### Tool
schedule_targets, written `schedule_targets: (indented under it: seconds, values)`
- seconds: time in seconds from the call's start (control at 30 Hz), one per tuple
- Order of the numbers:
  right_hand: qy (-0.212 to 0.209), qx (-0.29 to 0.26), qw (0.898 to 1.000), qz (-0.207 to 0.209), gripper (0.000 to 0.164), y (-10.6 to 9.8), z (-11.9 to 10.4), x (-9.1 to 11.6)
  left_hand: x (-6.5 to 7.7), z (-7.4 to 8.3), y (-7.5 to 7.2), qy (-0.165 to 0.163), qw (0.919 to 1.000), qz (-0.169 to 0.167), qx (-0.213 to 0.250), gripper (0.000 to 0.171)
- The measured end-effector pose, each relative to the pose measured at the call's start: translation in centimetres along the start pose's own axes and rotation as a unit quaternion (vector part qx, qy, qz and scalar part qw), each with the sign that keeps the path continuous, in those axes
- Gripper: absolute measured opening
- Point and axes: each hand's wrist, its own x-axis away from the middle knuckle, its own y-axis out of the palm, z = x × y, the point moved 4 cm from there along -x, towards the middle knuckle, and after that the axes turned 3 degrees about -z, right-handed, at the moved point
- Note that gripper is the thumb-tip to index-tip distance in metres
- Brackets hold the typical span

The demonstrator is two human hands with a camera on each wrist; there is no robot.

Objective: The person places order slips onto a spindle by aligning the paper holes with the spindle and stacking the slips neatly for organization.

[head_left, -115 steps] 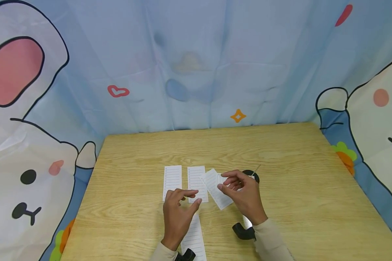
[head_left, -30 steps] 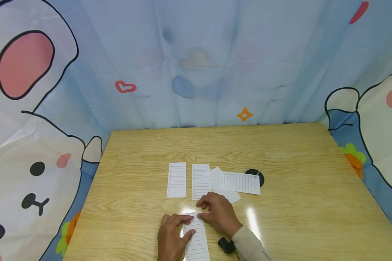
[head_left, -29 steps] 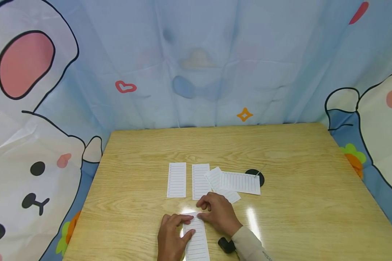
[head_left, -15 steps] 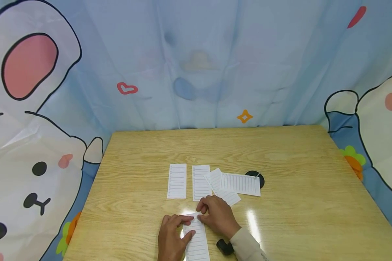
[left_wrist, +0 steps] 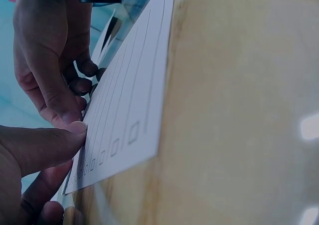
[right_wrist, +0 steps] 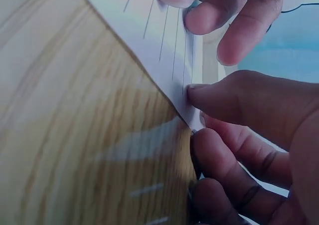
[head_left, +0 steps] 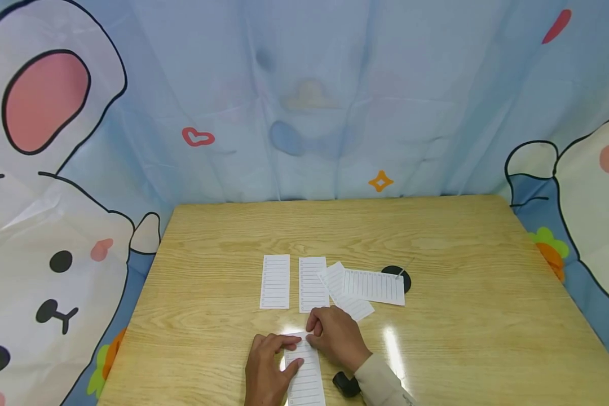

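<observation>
In the head view a lined checklist card (head_left: 305, 375) lies at the table's near middle, its far end between both hands. My left hand (head_left: 269, 363) has thumb and index finger at the far left end of this card. In the left wrist view the thumb (left_wrist: 55, 142) lies over its edge, fingers partly hidden behind. My right hand (head_left: 337, 335) pinches the far right corner; in the right wrist view the thumb (right_wrist: 224, 93) is on top and curled fingers (right_wrist: 214, 152) are behind the corner.
Behind the hands lie an upright card (head_left: 276, 282), another card (head_left: 312, 282), a slanted card (head_left: 356, 307) and a sideways card (head_left: 375, 286) overlapping it. A black round object (head_left: 405, 279) with a thin stick sits at right. A patterned cloth (head_left: 304, 101) hangs behind the wooden table (head_left: 467, 316).
Since the earliest frame both hands have come down to the near card, and the right hand has left the sideways card at the right. In the last second the right hand shifted slightly nearer.
</observation>
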Motion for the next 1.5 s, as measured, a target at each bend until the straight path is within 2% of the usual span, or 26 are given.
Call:
schedule_targets:
  seconds: [0.33, 0.6, 0.83, 1.1, 1.3, 1.37, 1.5]
  values:
    - [0.002, 0.009, 1.000, 0.027, 0.028, 0.21, -0.14, 0.30, 0.08, -0.19, -0.10, -0.001, 1.0000, -0.007, -0.007, 0.054]
    - [0.024, 0.004, 1.000, 0.001, 0.030, 0.05, -0.30, 0.26, 0.17, -0.14, -0.14, 0.006, 1.0000, -0.004, -0.003, 0.054]
    - [0.012, -0.009, 1.000, -0.018, 0.032, 0.02, -0.26, 0.15, 0.14, -0.11, -0.14, -0.006, 0.9999, -0.012, -0.001, 0.053]
    - [-0.029, -0.041, 0.998, -0.023, 0.030, 0.03, -0.44, -0.27, 0.05, -0.14, -0.12, 0.009, 0.9999, 0.006, -0.004, 0.055]
    - [-0.017, 0.011, 1.000, 0.000, 0.031, -0.13, -0.63, -0.17, 0.01, -0.25, 0.10, 0.015, 0.9999, 0.005, -0.002, 0.054]
    - [-0.011, 0.025, 1.000, 0.003, 0.031, -0.24, -0.75, -0.13, -0.04, -0.27, 0.13, 0.002, 1.0000, -0.004, 0.001, 0.053]
    - [0.002, 0.001, 1.000, -0.017, 0.027, -0.37, -0.91, 0.00, -0.08, -0.16, 0.13, -0.016, 0.9997, -0.018, 0.003, 0.051]
